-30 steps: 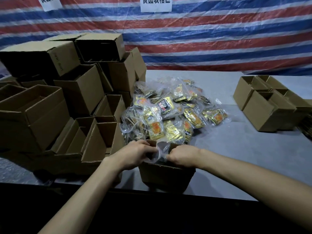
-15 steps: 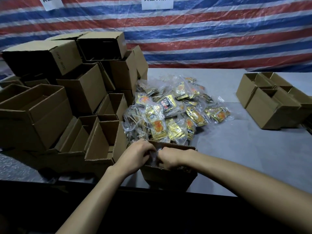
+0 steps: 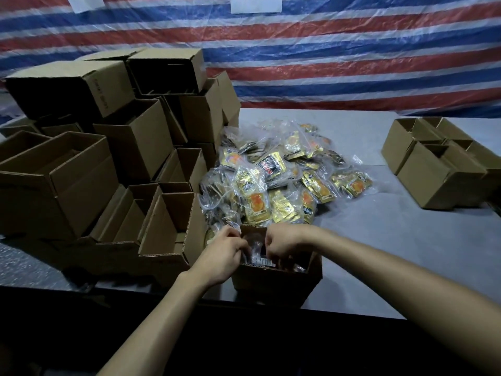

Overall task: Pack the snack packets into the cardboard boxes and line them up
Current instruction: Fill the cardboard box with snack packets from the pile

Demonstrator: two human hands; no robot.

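Holding a snack packet (image 3: 258, 255) down inside the open cardboard box (image 3: 271, 284)
Left hand (image 3: 221, 256) and right hand (image 3: 284, 244) both pinch it — packet pile (image 3: 279, 183) just behind.

The fingertips of the left hand (image 3: 222, 256) and the right hand (image 3: 282, 241) are sunk inside the open box (image 3: 273, 283); whether they pinch anything cannot be told. The box's contents are dim, only clear film and a small label showing. A paper sign (image 3: 256, 2) is cut off by the top edge, lettering unreadable. Print on the snack packets (image 3: 284, 180) is too small to read. The right-side boxes (image 3: 439, 183) run past the frame edge.
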